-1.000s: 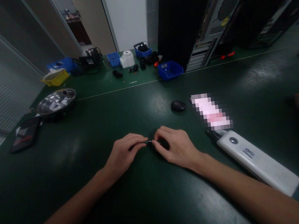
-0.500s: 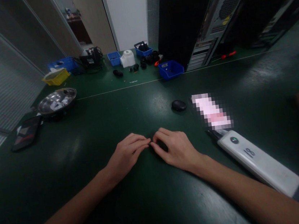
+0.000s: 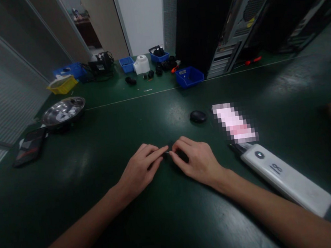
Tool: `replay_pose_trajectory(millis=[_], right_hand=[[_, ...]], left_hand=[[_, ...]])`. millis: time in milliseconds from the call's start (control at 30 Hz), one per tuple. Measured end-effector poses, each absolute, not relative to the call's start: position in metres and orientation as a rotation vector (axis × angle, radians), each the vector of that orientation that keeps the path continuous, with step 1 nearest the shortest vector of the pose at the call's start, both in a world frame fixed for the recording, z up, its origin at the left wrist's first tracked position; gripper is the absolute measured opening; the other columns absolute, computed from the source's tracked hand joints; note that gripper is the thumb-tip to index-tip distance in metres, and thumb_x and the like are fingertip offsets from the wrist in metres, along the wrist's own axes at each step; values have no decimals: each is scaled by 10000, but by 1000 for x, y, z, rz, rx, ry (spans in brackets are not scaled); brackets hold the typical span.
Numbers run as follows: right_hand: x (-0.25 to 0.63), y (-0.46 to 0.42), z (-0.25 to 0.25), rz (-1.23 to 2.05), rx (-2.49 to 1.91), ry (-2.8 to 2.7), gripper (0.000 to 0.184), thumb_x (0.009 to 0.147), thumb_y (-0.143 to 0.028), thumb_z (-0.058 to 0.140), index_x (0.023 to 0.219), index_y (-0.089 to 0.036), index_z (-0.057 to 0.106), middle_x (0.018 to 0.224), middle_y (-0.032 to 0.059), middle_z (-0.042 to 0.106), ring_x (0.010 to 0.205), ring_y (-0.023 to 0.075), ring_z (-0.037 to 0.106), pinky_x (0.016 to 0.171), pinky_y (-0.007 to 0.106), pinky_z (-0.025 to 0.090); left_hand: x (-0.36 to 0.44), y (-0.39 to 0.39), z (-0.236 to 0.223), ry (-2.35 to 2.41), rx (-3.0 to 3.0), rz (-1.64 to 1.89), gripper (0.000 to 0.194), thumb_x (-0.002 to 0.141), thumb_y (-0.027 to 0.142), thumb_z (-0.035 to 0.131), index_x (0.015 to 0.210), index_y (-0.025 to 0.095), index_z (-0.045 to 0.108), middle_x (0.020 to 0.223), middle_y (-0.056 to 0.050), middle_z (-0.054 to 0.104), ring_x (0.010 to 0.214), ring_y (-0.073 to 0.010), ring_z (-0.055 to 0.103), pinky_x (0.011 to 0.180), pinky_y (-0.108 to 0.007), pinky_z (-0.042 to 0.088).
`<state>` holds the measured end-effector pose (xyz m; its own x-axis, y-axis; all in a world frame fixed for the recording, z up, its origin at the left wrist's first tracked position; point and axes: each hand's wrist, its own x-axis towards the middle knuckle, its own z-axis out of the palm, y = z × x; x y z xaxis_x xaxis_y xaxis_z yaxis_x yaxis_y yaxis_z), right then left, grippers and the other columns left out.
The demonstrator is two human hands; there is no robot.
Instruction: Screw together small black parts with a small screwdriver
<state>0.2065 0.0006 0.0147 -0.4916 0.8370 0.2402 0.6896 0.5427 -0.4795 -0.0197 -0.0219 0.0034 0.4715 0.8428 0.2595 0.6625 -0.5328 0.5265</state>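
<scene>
Two bare hands meet over a green table (image 3: 178, 231), with a small thin piece (image 3: 167, 152) in the narrow gap between their fingertips. The visible part of the piece is pale and lies roughly crosswise, its long axis running from the left fingertips toward the right thumb; its ends are covered, so its full length and shape cannot be told. The right hand (image 3: 198, 158) has thumb and forefinger drawn together at the near-right end of the piece, apparently pinching it, the other fingers curled behind. The left hand (image 3: 140, 163) extends its forefinger past its thumb, the tip just beside the piece; whether these fingers grip it or merely touch it cannot be told. Neither hand is clearly the nearer, since the piece lies between both sets of fingertips. Beyond the right fingers, and slightly to their right, rests a black mouse (image 3: 197, 116); farther right of them, well apart, lies a white power bank (image 3: 287, 179).
</scene>
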Motion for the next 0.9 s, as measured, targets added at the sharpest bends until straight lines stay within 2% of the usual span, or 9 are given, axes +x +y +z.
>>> replay_pose_trajectory(millis=[167, 367, 467, 667, 767, 900], right_hand=[[207, 2, 15, 406, -1260, -2342, 221, 1022, -370, 480, 956, -209, 616, 943, 29, 657, 722, 137, 577, 646, 269, 365], [209, 5, 12, 280, -1372, -2410, 177, 1010, -347, 510, 950, -221, 620, 944, 21, 641, 712, 145, 576, 594, 281, 306], [210, 5, 13, 234, -1437, -2410, 165, 1003, -340, 523, 936, -225, 622, 938, 24, 635, 705, 147, 574, 582, 287, 288], [211, 5, 14, 187, -1528, -2353, 157, 1001, -340, 524, 937, -234, 621, 958, 26, 643, 702, 149, 578, 566, 292, 271], [211, 5, 13, 185, -1561, -2323, 167, 1001, -348, 527, 926, -234, 622, 945, 25, 645, 695, 150, 579, 558, 297, 264], [211, 5, 13, 222, -1571, -2290, 182, 1004, -359, 527, 914, -233, 622, 937, 18, 646, 703, 153, 583, 556, 296, 266]], left_hand=[[-20, -21, 4, 1258, 2377, 681, 479, 1024, 186, 483, 1486, 315, 468, 1192, -66, 606, 1079, -208, 541, 882, -387, 527], [-17, -22, 5, 1286, 2443, 534, 468, 1033, 187, 444, 1491, 278, 463, 1189, -82, 596, 1065, -217, 533, 874, -404, 514], [-18, -22, 5, 1292, 2412, 567, 445, 1034, 189, 447, 1474, 251, 474, 1215, -80, 611, 1089, -213, 541, 930, -419, 510], [-21, -14, 10, 1242, 2386, 642, 288, 1022, 202, 489, 1272, 234, 630, 1285, -69, 629, 1204, -215, 554, 1023, -435, 503], [-16, -5, 12, 1157, 2497, 543, 313, 1023, 186, 477, 1299, 239, 614, 1390, -60, 596, 1319, -218, 510, 1106, -469, 456], [-26, -1, 6, 1076, 2642, 420, 360, 1009, 135, 474, 1339, 228, 584, 1374, -52, 624, 1305, -210, 542, 1097, -461, 465]])
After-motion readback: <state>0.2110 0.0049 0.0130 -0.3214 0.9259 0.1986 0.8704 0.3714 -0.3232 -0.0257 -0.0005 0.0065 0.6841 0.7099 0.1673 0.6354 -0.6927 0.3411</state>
